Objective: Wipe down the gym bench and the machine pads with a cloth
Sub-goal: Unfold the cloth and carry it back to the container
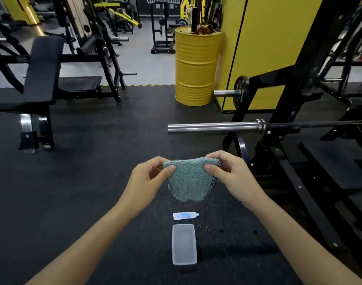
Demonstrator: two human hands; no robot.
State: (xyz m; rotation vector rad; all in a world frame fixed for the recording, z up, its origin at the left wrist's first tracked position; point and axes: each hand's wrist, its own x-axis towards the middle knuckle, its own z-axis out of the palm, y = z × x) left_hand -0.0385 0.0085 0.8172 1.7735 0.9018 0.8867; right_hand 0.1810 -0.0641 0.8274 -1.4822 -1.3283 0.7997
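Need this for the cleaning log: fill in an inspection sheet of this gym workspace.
Surface: black rubber floor, a few small dark spots.
Job's things: green cloth held in the air; black bench at left, untouched.
Clutter: small white tube and empty clear container on the floor below the cloth.
Hands: left hand and right hand each pinch a top corner of the cloth.
Cables: nothing seen.
Surroundings: yellow barrel, barbell on a black rack at right, machines behind.
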